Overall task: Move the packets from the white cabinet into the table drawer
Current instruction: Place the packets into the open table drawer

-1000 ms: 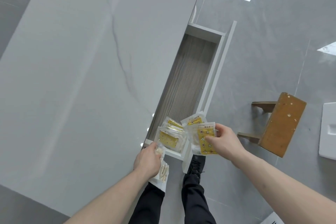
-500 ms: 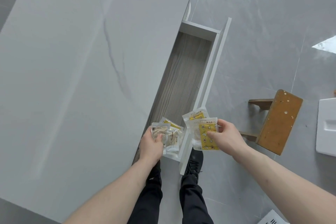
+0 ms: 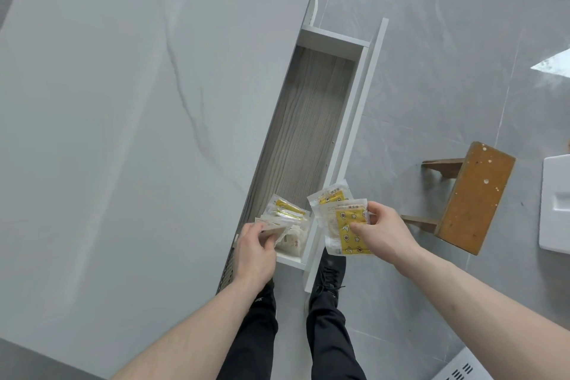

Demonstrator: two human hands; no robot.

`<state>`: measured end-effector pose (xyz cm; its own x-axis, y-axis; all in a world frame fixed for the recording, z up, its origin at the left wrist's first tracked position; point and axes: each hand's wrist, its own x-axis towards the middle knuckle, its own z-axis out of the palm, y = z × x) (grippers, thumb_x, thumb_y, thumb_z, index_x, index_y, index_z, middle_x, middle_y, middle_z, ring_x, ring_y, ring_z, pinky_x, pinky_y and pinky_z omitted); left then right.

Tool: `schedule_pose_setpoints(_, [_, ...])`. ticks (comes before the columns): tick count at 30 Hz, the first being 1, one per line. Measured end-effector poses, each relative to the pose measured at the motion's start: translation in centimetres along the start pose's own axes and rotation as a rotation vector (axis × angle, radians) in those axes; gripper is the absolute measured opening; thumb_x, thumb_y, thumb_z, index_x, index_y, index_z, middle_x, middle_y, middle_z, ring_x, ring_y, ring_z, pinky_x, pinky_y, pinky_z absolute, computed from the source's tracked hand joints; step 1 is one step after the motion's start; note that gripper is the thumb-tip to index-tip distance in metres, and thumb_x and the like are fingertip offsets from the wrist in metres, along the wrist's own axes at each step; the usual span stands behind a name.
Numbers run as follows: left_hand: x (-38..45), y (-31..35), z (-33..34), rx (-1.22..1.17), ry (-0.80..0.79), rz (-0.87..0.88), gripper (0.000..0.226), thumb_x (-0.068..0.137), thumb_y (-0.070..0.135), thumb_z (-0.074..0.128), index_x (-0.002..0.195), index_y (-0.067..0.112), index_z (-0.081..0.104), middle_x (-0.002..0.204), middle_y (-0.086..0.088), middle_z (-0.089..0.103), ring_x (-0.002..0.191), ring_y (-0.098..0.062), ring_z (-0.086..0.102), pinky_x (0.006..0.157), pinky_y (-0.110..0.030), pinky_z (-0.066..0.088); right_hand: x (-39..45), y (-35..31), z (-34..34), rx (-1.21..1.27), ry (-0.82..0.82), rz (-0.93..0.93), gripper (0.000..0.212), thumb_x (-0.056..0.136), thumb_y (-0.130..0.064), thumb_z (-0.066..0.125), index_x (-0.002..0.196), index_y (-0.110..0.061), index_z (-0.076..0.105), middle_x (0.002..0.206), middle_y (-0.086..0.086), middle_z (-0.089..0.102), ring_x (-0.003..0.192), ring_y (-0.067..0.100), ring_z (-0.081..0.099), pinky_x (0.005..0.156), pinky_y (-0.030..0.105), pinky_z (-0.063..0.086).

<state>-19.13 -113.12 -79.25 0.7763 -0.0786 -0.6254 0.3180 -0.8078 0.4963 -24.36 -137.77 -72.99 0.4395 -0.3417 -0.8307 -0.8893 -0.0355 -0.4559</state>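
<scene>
**Packets at near end of drawer**

Fanned packets (image 3: 345,227), lower centre of frame, are pinched in the right hand (image 3: 381,227) just right of the drawer (image 3: 311,133); its long axis runs up-frame. The left hand (image 3: 254,251) holds another packet (image 3: 273,228) over the pile (image 3: 288,216) inside, nearer.

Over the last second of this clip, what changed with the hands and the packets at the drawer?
The left hand came up from the drawer's near front edge and now holds a packet over the pile inside. The right hand kept gripping its yellow packets beside the drawer's outer side. Drawer open as before, stool unmoved.
</scene>
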Motion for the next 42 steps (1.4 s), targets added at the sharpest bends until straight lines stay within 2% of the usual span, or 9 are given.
schedule_pose_setpoints(4, [-1.5, 0.1, -0.7, -0.147, 0.011, -0.1, 0.013, 0.093, 0.019, 0.071, 0.085, 0.027, 0.066, 0.087, 0.012, 0.07, 0.084, -0.005, 0.064, 0.067, -0.018, 0.043, -0.1, -0.7, -0.3, -0.003, 0.002, -0.008, 0.029, 0.094, -0.011, 0.065, 0.115, -0.03, 0.07, 0.103, -0.01, 0.076, 0.09, 0.012, 0.075, 0.077, 0.03, 0.061])
schedule_pose_setpoints(11, [-0.3, -0.1, 0.6, -0.175, 0.042, -0.302, 0.015, 0.094, 0.002, 0.058, 0.095, 0.017, 0.06, 0.092, 0.004, 0.07, 0.078, -0.011, 0.062, 0.058, -0.021, 0.039, 0.2, -1.7, 0.4, -0.023, -0.018, -0.035, 0.031, 0.096, -0.012, 0.065, 0.121, -0.029, 0.068, 0.107, -0.009, 0.075, 0.092, 0.011, 0.075, 0.069, 0.024, 0.058])
schedule_pose_setpoints(23, [0.7, -1.1, 0.3, 0.404, -0.223, -0.155, 0.059, 0.098, 0.012, 0.052, 0.155, 0.014, 0.034, 0.149, -0.006, 0.051, 0.14, -0.026, 0.041, 0.109, -0.037, 0.041, 0.0, -3.3, 2.7, -0.206, -0.044, -0.133, 0.032, 0.097, -0.013, 0.064, 0.126, -0.026, 0.066, 0.115, -0.007, 0.073, 0.101, 0.015, 0.071, 0.059, 0.012, 0.05])
schedule_pose_setpoints(27, [-1.4, -0.2, -1.7, 0.449, -0.345, -0.073, 0.084, 0.092, 0.002, 0.05, 0.162, 0.007, 0.003, 0.171, -0.007, 0.011, 0.156, -0.024, 0.016, 0.122, -0.034, 0.026, -0.2, -4.3, 3.3, -0.351, -0.067, -0.183, 0.027, 0.094, -0.012, 0.06, 0.113, -0.029, 0.068, 0.107, -0.01, 0.074, 0.092, 0.011, 0.071, 0.058, 0.015, 0.051])
schedule_pose_setpoints(29, [-2.8, 0.7, -3.3, 0.39, -0.359, 0.067, 0.079, 0.094, 0.0, 0.047, 0.163, 0.018, 0.013, 0.171, 0.004, 0.011, 0.156, -0.018, 0.015, 0.123, -0.032, 0.025, -0.2, -4.9, 3.7, -0.414, -0.076, -0.203, 0.027, 0.092, -0.012, 0.057, 0.109, -0.029, 0.067, 0.103, -0.01, 0.072, 0.088, 0.012, 0.07, 0.058, 0.017, 0.05])
schedule_pose_setpoints(32, [-3.9, 1.9, -7.4, 0.32, -0.228, 0.367, 0.055, 0.094, 0.003, 0.047, 0.139, 0.033, 0.053, 0.146, 0.019, 0.05, 0.137, -0.007, 0.043, 0.111, -0.03, 0.042, -0.1, -5.8, 4.7, -0.493, -0.097, -0.23, 0.024, 0.091, -0.01, 0.054, 0.105, -0.026, 0.065, 0.102, -0.007, 0.071, 0.088, 0.017, 0.069, 0.059, 0.019, 0.05])
schedule_pose_setpoints(35, [-2.0, 2.6, -12.0, 0.289, -0.015, 0.521, 0.043, 0.088, 0.006, 0.056, 0.124, 0.031, 0.06, 0.134, 0.018, 0.056, 0.127, -0.007, 0.049, 0.109, -0.024, 0.041, 0.4, -6.5, 6.2, -0.572, -0.104, -0.239, 0.026, 0.085, -0.008, 0.053, 0.102, -0.022, 0.067, 0.096, -0.005, 0.071, 0.087, 0.02, 0.068, 0.068, 0.033, 0.06])
schedule_pose_setpoints(38, [1.5, 2.8, -15.3, 0.419, 0.05, 0.453, 0.063, 0.088, 0.021, 0.063, 0.148, 0.023, 0.044, 0.159, 0.002, 0.036, 0.145, -0.021, 0.034, 0.122, -0.032, 0.024, 1.2, -6.5, 8.2, -0.694, -0.165, -0.241, 0.023, 0.081, -0.004, 0.051, 0.095, -0.016, 0.064, 0.09, 0.0, 0.07, 0.083, 0.024, 0.066, 0.069, 0.038, 0.06])
schedule_pose_setpoints(42, [4.9, 2.4, -16.4, 0.632, -0.132, 0.29, 0.097, 0.093, 0.046, 0.06, 0.164, 0.027, -0.005, 0.17, 0.005, -0.016, 0.158, -0.02, -0.008, 0.129, -0.04, 0.006, 2.1, -5.5, 11.2, -0.865, -0.257, -0.246, 0.033, 0.082, 0.005, 0.05, 0.1, -0.022, 0.058, 0.087, 0.0, 0.06, 0.081, 0.028, 0.058, 0.057, 0.028, 0.045])
